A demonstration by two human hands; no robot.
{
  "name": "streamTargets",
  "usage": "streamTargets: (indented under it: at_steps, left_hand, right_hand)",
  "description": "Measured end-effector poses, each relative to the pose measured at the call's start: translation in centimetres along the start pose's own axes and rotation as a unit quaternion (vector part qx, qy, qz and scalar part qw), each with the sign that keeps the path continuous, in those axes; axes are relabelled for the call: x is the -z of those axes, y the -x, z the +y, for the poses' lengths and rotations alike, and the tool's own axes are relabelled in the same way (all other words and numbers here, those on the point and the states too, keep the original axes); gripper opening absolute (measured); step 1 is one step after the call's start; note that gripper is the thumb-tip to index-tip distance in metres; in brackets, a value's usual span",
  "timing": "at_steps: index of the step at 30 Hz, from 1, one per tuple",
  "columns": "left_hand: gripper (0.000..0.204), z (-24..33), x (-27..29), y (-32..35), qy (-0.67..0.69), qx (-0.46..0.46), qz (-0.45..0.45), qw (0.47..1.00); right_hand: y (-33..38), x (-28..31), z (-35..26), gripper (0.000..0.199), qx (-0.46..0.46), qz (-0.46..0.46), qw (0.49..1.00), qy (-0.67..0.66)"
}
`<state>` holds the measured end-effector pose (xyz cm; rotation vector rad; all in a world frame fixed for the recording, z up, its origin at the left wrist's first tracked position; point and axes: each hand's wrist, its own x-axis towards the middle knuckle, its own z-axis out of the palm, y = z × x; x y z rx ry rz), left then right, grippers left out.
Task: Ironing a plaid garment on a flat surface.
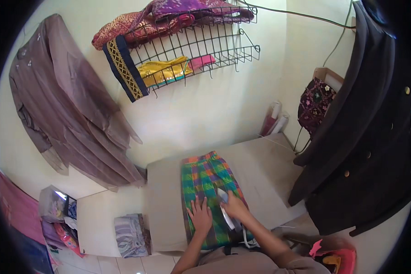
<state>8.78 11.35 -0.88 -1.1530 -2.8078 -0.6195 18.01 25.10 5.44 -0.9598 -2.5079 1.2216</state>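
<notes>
On the padded beige worktop [265, 169], the left hand [200, 215] lies flat and released on a green-and-pink plaid cloth [208, 182] while the right hand [235, 206] clenches a white iron [225, 208] — slow, even strokes away from the steadying palm look wisest.

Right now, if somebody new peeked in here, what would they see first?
Probably the bright green checked cloth spread on the grey ironing surface in the middle, with the left hand flat on it and the right hand holding an iron. Next, the wire rack of colourful folded fabrics high on the wall.
</notes>
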Motion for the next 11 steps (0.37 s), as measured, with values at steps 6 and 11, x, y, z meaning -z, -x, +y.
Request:
streamTargets:
  at_steps: [6, 11]
  left_hand:
    - [0.046, 0.8, 1.1, 0.2, 0.027, -0.004, -0.008, 1.000]
    - [0.051, 0.9, 0.4, -0.4, -0.007, 0.019, -0.047, 0.999]
  right_hand:
    - [-0.9, 1.2, -1.0, 0.039, -0.027, 0.044, 0.996, 0.073]
    - [-12.3, -1.6, -1.7, 0.045, -0.037, 0.119, 0.992, 0.036]
